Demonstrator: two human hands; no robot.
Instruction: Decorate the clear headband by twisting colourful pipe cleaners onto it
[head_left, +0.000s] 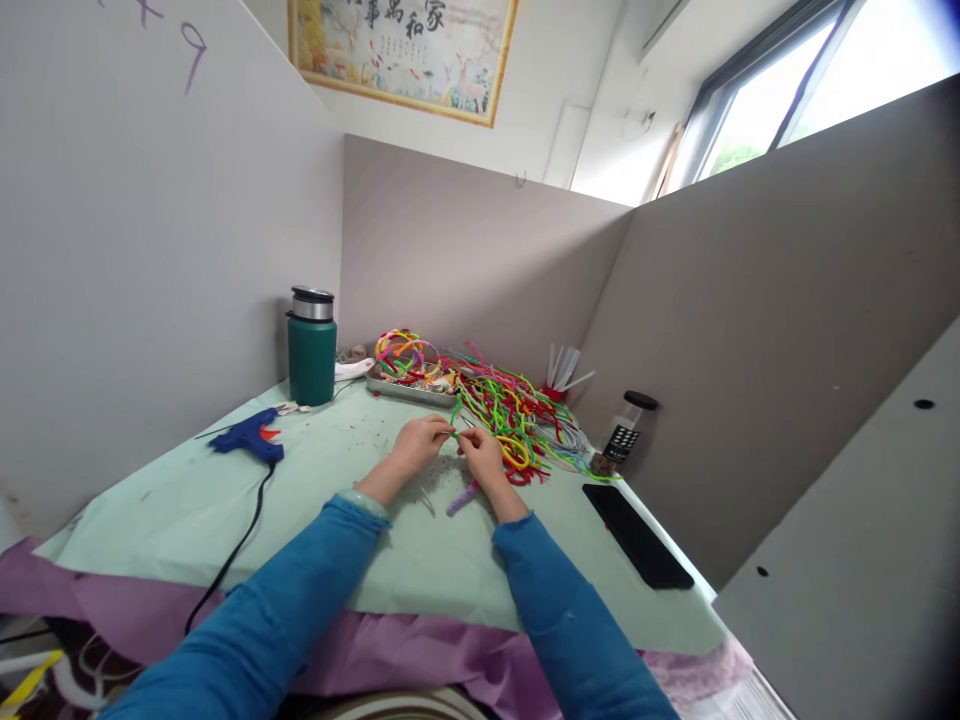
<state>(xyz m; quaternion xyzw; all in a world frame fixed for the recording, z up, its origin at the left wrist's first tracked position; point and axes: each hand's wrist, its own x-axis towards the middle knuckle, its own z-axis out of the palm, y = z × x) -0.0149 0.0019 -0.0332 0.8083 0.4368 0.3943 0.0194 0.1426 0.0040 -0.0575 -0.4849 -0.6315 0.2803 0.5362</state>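
Over the middle of the table, my left hand (421, 442) and my right hand (481, 455) meet fingertip to fingertip. Both are closed in a pinch on a green pipe cleaner (455, 412), whose free end rises above the fingers. Just beyond them lies a large tangle of pipe cleaners (510, 400) in red, green, yellow and pink. Below my right hand a short purple fuzzy piece (462, 499) rests on the pale green table cover (330, 550). A thin whitish strip (427, 500) lies beside it.
At left are a blue glue gun (251, 436) with its black cord and a green bottle (312, 350). A metal tray (409, 392) stands at the back. On the right are glue sticks (561, 368), a black-lidded jar (626, 432) and a black flat slab (637, 535). Partitions enclose the table.
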